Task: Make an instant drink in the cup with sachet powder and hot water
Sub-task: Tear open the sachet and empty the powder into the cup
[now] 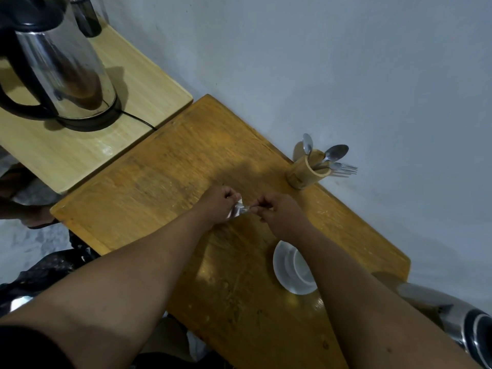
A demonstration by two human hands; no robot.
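A small silvery sachet (238,209) is pinched between both hands above the middle of the brown wooden table (165,179). My left hand (217,206) grips its left side, and my right hand (279,213) grips its right edge. A white cup (299,267) stands on a white saucer (281,265) nearer to me, partly hidden under my right forearm. The steel electric kettle (61,65) sits on its black base on the lighter side table at the upper left.
A bamboo holder (306,170) with spoons and a fork stands by the grey wall at the table's far edge. A steel flask (458,318) lies at the lower right. The kettle's black cord (141,119) runs off the side table. Dark bags sit on the floor at the left.
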